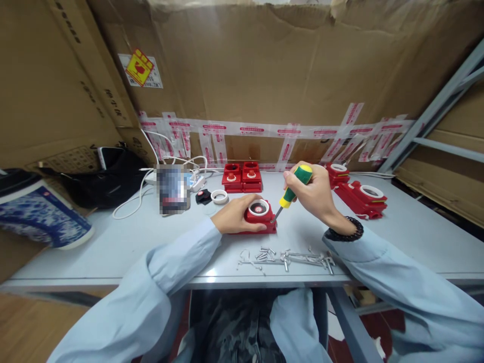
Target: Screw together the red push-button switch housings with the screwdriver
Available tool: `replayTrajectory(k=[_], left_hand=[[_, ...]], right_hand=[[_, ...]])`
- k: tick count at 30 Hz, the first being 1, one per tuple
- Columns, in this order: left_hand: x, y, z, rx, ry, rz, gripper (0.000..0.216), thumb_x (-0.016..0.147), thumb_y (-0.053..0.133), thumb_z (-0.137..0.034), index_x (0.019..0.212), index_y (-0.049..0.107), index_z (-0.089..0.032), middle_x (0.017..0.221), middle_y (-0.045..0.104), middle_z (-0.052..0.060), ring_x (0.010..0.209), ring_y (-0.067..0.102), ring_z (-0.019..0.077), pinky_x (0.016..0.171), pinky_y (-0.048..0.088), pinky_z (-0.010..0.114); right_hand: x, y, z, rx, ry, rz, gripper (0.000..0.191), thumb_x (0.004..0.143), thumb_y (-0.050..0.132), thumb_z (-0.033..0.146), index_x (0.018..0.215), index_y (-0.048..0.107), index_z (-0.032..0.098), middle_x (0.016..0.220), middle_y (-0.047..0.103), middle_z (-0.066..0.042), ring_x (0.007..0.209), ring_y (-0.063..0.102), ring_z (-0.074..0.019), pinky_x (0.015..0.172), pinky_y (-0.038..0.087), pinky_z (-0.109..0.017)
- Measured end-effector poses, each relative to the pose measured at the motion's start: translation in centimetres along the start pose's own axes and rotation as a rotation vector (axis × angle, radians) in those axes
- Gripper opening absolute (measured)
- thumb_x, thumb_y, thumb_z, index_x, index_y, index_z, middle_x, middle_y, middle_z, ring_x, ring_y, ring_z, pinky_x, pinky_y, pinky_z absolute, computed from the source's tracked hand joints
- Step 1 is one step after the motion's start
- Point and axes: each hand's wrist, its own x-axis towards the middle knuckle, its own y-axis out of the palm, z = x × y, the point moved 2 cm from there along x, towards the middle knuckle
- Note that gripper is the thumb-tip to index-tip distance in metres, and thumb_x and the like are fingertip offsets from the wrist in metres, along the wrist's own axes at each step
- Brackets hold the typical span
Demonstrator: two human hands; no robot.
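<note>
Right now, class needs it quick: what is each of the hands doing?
Left hand: closed around the red housing, steadying it on the table.
Right hand: closed on the green-and-yellow screwdriver, tip at the housing.

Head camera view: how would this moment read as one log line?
left hand: steadies red plastic block with white ring | right hand: grips green-yellow-handled screwdriver, tip at block | loose metal screws near table edge

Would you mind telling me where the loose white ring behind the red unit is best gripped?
Pinch the white ring across its rim from above. It lies flat with its open centre upward, so no side wall is easy to reach, and the black part sits close on its left.
</note>
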Motion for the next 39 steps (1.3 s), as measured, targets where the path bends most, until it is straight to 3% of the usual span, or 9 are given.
replayTrajectory(k=[19, 32, 39], left_hand=[[0.0, 0.1, 0.1, 0.018, -0.009, 0.002, 0.073, 0.067, 0.071, -0.054, 0.126, 0.046, -0.021, 0.126, 0.058, 0.012, 0.114, 0.056, 0.03, 0.097, 0.044, 0.043], [0.1, 0.0, 0.1, 0.04, -0.016, 0.0, 0.072, 0.067, 0.071, -0.054, 0.124, 0.046, -0.019, 0.124, 0.058, 0.012, 0.113, 0.056, 0.0293, 0.096, 0.044, 0.043], [0.0, 0.0, -0.1, 0.037, -0.012, 0.005, 0.069, 0.068, 0.07, -0.053, 0.124, 0.046, -0.02, 0.125, 0.058, 0.011, 0.113, 0.056, 0.0287, 0.097, 0.044, 0.042]], right_hand=[[0.2, 0.2, -0.5, -0.09, -0.001, -0.071, 0.024, 0.078, 0.059, 0.034, 0.059, 0.053, 0.018, 0.051, 0.053, 0.002, 0.046, 0.048, -0.0099, 0.044, 0.039, -0.022], [1.0, 0.0, -2.4, -0.017, 0.165, -0.11, 0.03, 0.074, 0.06, 0.038, 0.054, 0.048, 0.019, 0.046, 0.051, 0.004, 0.039, 0.051, -0.011, 0.036, 0.043, -0.022], [0.8, -0.3, -2.6, 0.023, 0.166, -0.119, 0.028, 0.074, 0.061, 0.037, 0.056, 0.05, 0.019, 0.048, 0.052, 0.003, 0.039, 0.052, -0.0128, 0.035, 0.044, -0.025]])
